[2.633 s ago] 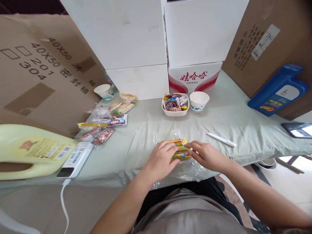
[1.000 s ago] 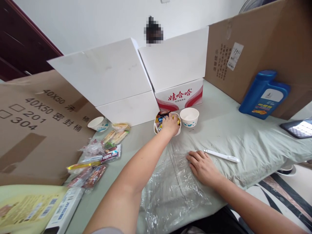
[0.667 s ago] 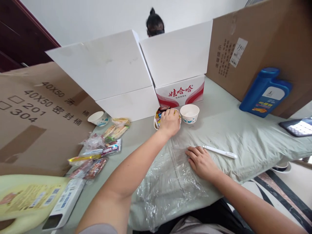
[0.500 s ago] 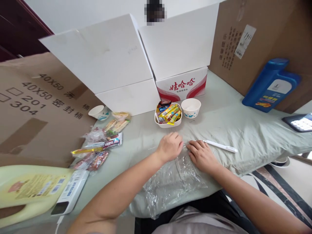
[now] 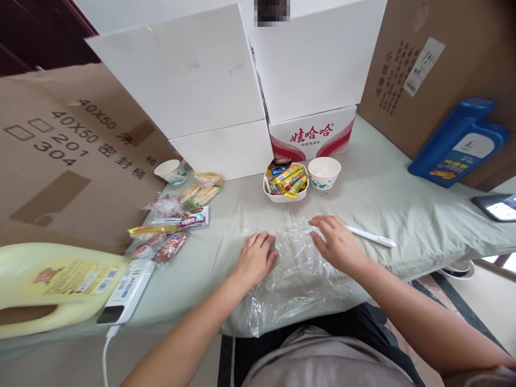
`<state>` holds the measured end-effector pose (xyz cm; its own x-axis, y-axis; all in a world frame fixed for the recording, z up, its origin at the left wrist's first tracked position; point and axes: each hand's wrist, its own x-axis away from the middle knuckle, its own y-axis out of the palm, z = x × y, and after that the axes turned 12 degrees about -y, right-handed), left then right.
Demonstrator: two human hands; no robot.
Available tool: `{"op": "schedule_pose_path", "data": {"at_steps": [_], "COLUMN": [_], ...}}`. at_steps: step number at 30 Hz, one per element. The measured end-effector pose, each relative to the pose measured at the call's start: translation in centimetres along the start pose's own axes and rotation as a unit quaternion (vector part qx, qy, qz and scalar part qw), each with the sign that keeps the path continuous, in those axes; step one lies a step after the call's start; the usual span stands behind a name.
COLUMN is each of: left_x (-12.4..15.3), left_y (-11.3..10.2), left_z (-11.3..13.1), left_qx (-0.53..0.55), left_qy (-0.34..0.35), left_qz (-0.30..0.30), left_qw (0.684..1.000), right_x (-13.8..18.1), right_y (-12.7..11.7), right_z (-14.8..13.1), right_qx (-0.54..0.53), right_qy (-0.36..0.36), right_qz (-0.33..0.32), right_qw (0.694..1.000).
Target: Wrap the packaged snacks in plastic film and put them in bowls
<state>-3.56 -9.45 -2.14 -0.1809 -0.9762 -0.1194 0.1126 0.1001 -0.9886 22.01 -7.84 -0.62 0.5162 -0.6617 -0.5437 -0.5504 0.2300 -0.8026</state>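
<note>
A clear plastic bag (image 5: 298,269) lies spread flat on the pale green cloth at the near edge of the table. My left hand (image 5: 255,257) rests palm down on the bag's left side, fingers stretched out. My right hand (image 5: 334,244) lies flat on its right side, fingers extended toward the far edge. Neither hand holds anything. Beyond the bag stands a white tray (image 5: 278,196) filled with wrapped snacks, yellow bars (image 5: 291,180) on top.
A white bowl (image 5: 324,173) stands beside the tray, a white pen (image 5: 371,236) right of my right hand. Loose snack packets (image 5: 173,226) and a paper cup (image 5: 171,171) lie at left, with a yellow jug (image 5: 52,279) and a power strip (image 5: 124,285). Boxes wall the back; a blue bottle (image 5: 459,142) leans at right.
My left hand carried the yellow bars to the tray, left them there and came back. Both hands now lie flat on the empty bag, spread apart.
</note>
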Motion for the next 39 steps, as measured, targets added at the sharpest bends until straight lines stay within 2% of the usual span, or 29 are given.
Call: {"op": "schedule_pose_path", "data": {"at_steps": [4, 6, 8, 10, 13, 16, 19, 21, 23, 26, 29, 31, 34, 36, 39], "left_x": [-1.1, -1.6, -1.7, -1.2, -0.4, -0.3, -0.8, -0.8, -0.2, 2.3, 6.2, 8.7, 11.1, 11.8, 11.9], "left_y": [1.1, 1.1, 1.0, 0.9, 0.9, 1.0, 1.1, 1.0, 0.6, -0.5, -1.7, -2.1, -1.8, -1.3, -0.8], "left_z": [-1.1, -2.5, -4.0, -5.0, -4.7, -2.7, -1.4, -1.8, -3.4, -6.4, -7.9, -7.7, -6.8, -6.4, -6.3], "left_qx": [-0.022, -0.029, -0.028, -0.022, -0.011, 0.000, -0.006, -0.022, -0.037, -0.021, 0.063, 0.103, 0.109, 0.125, 0.209], "left_qy": [-0.035, -0.051, -0.062, -0.069, -0.062, -0.025, -0.006, -0.022, -0.057, -0.089, -0.028, 0.041, 0.103, 0.102, 0.069], "left_qz": [-0.028, -0.038, -0.044, -0.041, -0.018, -0.023, -0.062, -0.077, -0.069, -0.008, 0.060, 0.045, -0.017, -0.021, 0.008], "left_qw": [0.999, 0.998, 0.997, 0.997, 0.998, 0.999, 0.998, 0.997, 0.995, 0.996, 0.996, 0.993, 0.989, 0.987, 0.975], "right_x": [-1.0, -0.4, 0.7, 1.6, 2.3, 2.0, 2.1, 2.7, 3.6, 5.2, 6.9, 8.1, 9.5, 9.8, 9.7], "right_y": [3.2, 4.0, 3.5, 2.0, -0.3, -0.5, 1.1, 1.9, 1.6, -0.7, -3.2, -3.6, -2.6, -1.7, -1.4], "right_z": [-0.1, 1.2, 2.9, 4.3, 4.5, 2.7, 1.3, 1.5, 2.4, 3.3, 2.6, 1.4, 0.0, -0.4, -0.4], "right_qx": [0.008, 0.045, 0.087, 0.128, 0.152, 0.114, 0.055, 0.036, 0.035, 0.033, -0.005, -0.039, -0.057, -0.061, -0.098], "right_qy": [-0.062, -0.043, -0.005, 0.037, 0.069, 0.004, -0.108, -0.129, -0.112, -0.085, -0.126, -0.174, -0.207, -0.205, -0.180], "right_qz": [-0.189, -0.232, -0.231, -0.208, -0.150, -0.130, -0.198, -0.233, -0.236, -0.210, -0.188, -0.190, -0.185, -0.170, -0.146], "right_qw": [0.980, 0.971, 0.969, 0.969, 0.975, 0.985, 0.973, 0.963, 0.965, 0.973, 0.974, 0.966, 0.959, 0.962, 0.968]}}
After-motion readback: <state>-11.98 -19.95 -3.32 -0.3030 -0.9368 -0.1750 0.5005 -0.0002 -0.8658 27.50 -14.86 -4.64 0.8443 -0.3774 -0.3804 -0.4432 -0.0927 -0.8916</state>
